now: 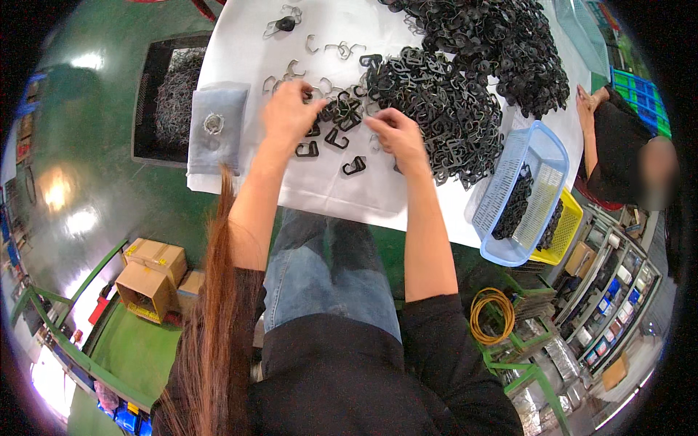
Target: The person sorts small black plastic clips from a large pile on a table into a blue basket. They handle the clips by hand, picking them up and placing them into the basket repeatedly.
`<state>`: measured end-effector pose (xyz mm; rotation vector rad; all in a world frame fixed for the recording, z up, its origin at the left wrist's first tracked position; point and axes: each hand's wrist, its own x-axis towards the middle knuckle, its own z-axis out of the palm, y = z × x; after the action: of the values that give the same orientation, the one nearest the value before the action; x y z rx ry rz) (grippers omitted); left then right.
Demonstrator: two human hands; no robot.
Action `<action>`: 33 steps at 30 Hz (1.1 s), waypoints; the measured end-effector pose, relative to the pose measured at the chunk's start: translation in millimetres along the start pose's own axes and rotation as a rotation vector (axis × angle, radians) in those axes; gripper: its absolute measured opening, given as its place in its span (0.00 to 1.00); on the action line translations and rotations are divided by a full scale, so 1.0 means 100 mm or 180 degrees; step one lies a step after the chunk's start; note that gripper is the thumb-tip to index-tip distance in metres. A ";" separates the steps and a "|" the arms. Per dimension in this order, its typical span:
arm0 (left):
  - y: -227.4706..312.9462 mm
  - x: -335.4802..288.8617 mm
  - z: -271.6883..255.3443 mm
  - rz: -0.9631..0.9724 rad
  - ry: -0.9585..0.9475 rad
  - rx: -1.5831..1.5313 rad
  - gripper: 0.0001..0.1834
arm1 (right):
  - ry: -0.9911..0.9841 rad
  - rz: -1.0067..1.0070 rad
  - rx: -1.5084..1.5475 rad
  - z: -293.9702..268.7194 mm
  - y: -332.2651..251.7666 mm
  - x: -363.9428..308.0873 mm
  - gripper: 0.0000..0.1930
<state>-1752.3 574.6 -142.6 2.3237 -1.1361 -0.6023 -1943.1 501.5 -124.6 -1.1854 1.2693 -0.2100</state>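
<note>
Over the white-covered table [291, 178], my left hand [289, 115] has its thumb and fingers pinched together beside a small group of black plastic hooks [342, 112]. What the pinch holds is hidden. To its right, my right hand [401, 142] is also closed in a pinch, fingertips close to a thin metal clip; blur hides whether it grips anything. Loose black hooks [354, 166] lie just in front of the hands. Bent metal clips [342, 51] are scattered beyond my left hand. A big heap of black hooks [443, 109] spreads right of my right hand.
Another dark heap [509, 58] covers the far right. A blue basket [556, 156] with black parts overlaps a yellow basket [571, 225] at the right edge. A grey packet [218, 134] lies at the left edge, beside a black crate [149, 94]. Another person [618, 123] sits right.
</note>
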 end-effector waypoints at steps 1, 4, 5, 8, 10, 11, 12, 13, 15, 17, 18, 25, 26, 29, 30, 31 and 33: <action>0.03 -0.08 0.04 0.0109 -0.0109 0.0241 0.14 | 0.0388 -0.0592 -0.1205 0.16 0.03 0.07 0.13; 0.07 -0.20 0.10 0.0358 -0.0280 0.0537 0.13 | 0.1012 -0.1150 -0.2498 0.40 0.07 0.18 0.17; 0.06 -0.18 0.09 0.0374 -0.0121 0.0261 0.13 | 0.1003 -0.1096 -0.2315 0.39 0.05 0.23 0.17; -0.08 -0.07 -0.04 0.0135 -0.0311 -0.0605 0.15 | 0.0702 -0.0838 -0.1607 0.20 -0.05 0.28 0.17; -0.15 0.04 -0.12 -0.0450 -0.0826 -0.1318 0.17 | 0.0097 -0.0172 -0.0468 0.05 -0.10 0.29 0.19; -0.17 0.07 -0.14 -0.0724 -0.1073 -0.1668 0.18 | -0.0217 0.0159 0.0242 -0.03 -0.11 0.28 0.19; -0.17 0.07 -0.15 -0.0192 -0.0686 -0.0564 0.21 | 0.0124 -0.0213 -0.0768 -0.05 -0.12 0.27 0.17; -0.17 0.07 -0.16 -0.0010 -0.0655 -0.0374 0.21 | 0.0395 -0.0571 -0.1755 -0.07 -0.12 0.26 0.15; -0.13 0.06 -0.16 0.0332 -0.0605 0.0021 0.21 | 0.0092 -0.0015 -0.0619 -0.10 -0.13 0.25 0.14; -0.13 0.06 -0.22 0.0410 -0.0695 -0.0169 0.20 | 0.0101 0.0175 -0.0433 -0.10 -0.14 0.23 0.12; -0.12 0.05 -0.25 0.0394 -0.0750 -0.0284 0.20 | 0.0303 0.0024 -0.0795 -0.11 -0.15 0.21 0.12; -0.10 0.06 -0.42 -0.0244 -0.1253 -0.2632 0.20 | 0.0404 -0.0307 -0.1182 -0.21 -0.13 0.12 0.12; -0.13 0.07 -0.45 -0.0527 -0.1548 -0.2946 0.17 | 0.0185 0.0356 -0.0219 -0.23 -0.12 0.11 0.13; -0.18 0.05 -0.42 -0.1202 -0.1883 -0.5251 0.13 | 0.0612 -0.0229 -0.1690 -0.25 -0.09 0.06 0.12; -0.19 0.04 -0.39 -0.0774 -0.2332 -0.6190 0.11 | 0.0243 0.0033 -0.1249 -0.31 -0.11 0.04 0.12; -0.21 0.03 -0.35 -0.1041 -0.2047 -0.6059 0.11 | -0.0010 0.0155 -0.0483 -0.34 -0.11 0.00 0.11; -0.23 -0.03 -0.27 -0.1445 -0.1568 -0.5861 0.12 | -0.0487 0.0246 0.1089 -0.48 -0.12 -0.12 0.11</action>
<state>-1724.8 595.3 -134.5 0.7208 0.1209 -1.5119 -1980.9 477.4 -99.8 -0.8415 1.0915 -0.2630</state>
